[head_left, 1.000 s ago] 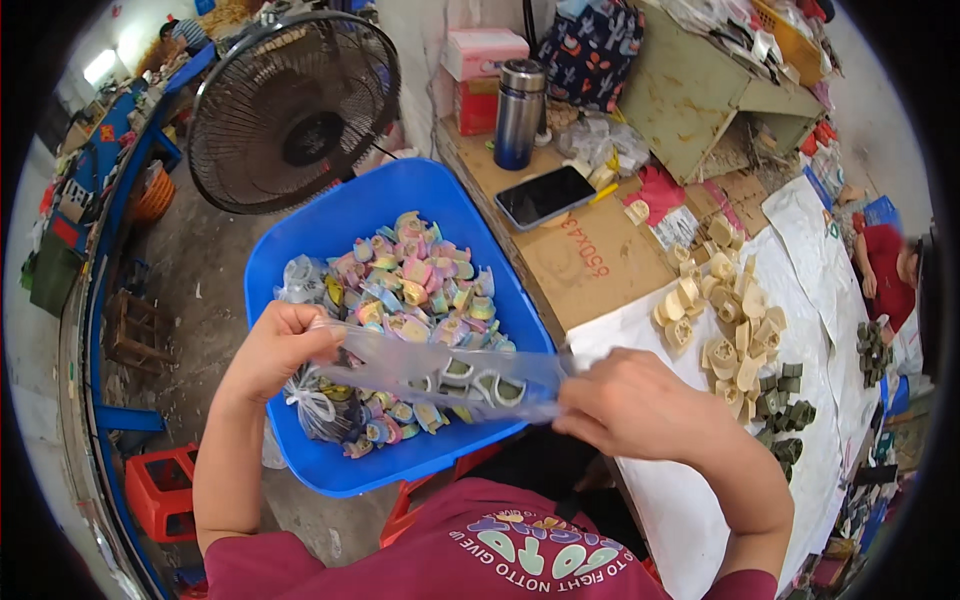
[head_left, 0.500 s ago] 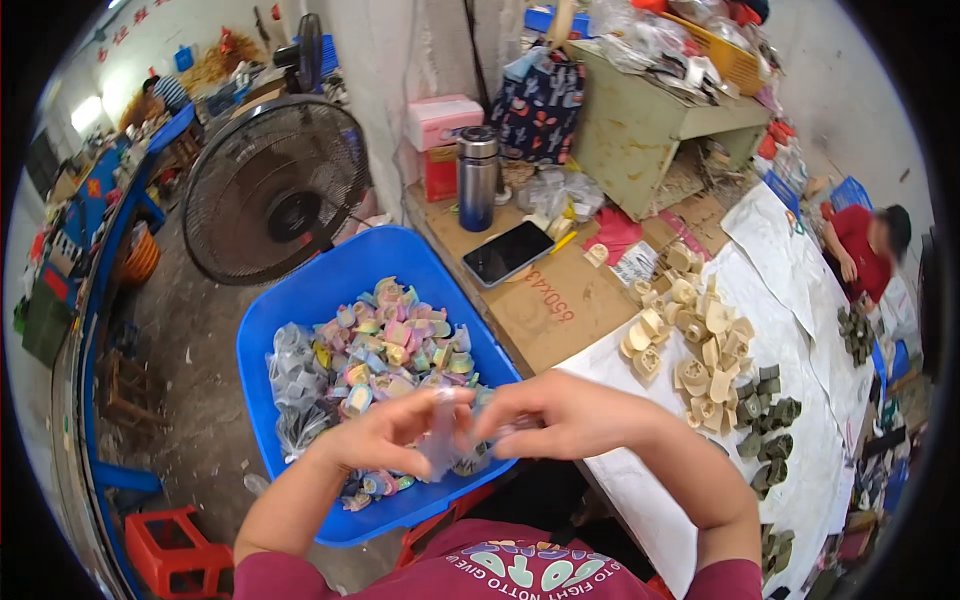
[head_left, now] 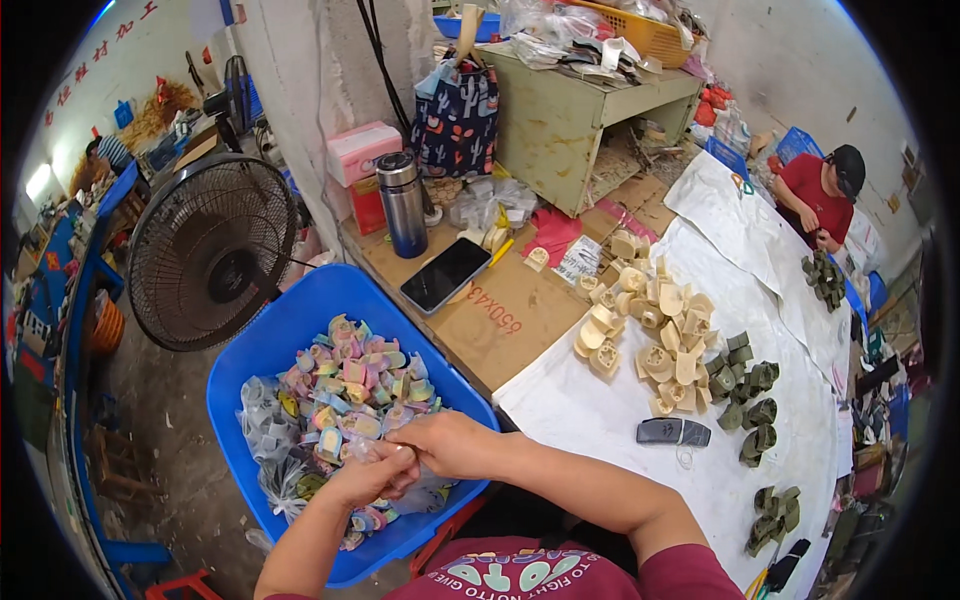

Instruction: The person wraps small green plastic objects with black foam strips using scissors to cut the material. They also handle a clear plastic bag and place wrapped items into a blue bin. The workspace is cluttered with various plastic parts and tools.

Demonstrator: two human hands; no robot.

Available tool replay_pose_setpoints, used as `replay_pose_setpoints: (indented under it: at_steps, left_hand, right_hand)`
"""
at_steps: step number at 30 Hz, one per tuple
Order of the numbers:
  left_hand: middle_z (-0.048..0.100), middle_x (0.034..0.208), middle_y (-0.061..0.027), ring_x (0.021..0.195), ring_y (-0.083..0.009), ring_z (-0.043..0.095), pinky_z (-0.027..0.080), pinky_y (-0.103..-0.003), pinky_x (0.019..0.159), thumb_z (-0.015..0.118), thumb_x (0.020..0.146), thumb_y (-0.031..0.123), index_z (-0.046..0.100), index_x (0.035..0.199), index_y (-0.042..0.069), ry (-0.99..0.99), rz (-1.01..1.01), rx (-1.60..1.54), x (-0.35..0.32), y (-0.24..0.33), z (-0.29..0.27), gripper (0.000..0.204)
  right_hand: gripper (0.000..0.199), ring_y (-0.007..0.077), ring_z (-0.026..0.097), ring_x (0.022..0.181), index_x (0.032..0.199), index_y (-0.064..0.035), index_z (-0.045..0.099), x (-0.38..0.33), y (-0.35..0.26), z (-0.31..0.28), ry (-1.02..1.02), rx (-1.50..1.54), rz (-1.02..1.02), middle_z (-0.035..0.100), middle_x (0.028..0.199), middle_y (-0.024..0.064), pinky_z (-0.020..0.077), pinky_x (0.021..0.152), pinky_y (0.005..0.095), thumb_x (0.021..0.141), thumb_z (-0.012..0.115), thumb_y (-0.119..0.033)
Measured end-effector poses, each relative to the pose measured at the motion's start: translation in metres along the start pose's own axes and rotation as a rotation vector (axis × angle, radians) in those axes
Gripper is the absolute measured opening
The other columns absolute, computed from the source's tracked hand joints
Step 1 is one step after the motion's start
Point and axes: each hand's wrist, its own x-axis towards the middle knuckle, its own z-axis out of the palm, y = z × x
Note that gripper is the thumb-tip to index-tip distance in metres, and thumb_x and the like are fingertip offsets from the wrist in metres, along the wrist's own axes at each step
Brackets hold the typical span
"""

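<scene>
The left hand (head_left: 372, 474) and right hand (head_left: 450, 443) meet, fingers pinched on a thin, clear plastic bag (head_left: 426, 498), crumpled film hanging below them, inside the right edge of the smooth blue tub (head_left: 224, 410).

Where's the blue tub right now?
In the head view, the blue tub sits left of centre below the left hand and right hand, the fan beyond, cardboard to its right.

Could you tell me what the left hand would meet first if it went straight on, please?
The left hand would probably meet the right hand first, though depth is unclear.
</scene>
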Motion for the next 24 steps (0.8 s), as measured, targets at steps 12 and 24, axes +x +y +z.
replay_pose_setpoints:
  at_steps: [12,24]
  left_hand:
    - [0.062,0.074,-0.0091,0.065,-0.0185,0.059,0.045,-0.033,0.059,0.049,0.098,0.032,0.059,0.11,0.003,0.477,0.138,0.612,-0.006,-0.008,0.002,0.032]
    - [0.066,0.085,-0.0075,0.079,-0.0135,0.062,0.049,-0.029,0.069,0.069,0.082,0.002,0.069,0.098,0.0,0.047,0.099,0.334,-0.017,0.008,-0.004,0.017]
  right_hand:
    - [0.009,0.033,0.062,0.076,0.086,-0.0055,0.062,-0.008,0.003,0.002,0.359,-0.131,0.0,0.063,0.082,0.0112,0.0497,0.068,0.0405,0.077,0.059,-0.009]
    - [0.06,0.0112,0.058,0.075,0.14,-0.0092,0.044,-0.005,0.0,0.0,-0.292,0.788,0.302,0.064,0.105,0.0051,0.0473,0.055,0.0273,0.083,0.062,-0.017]
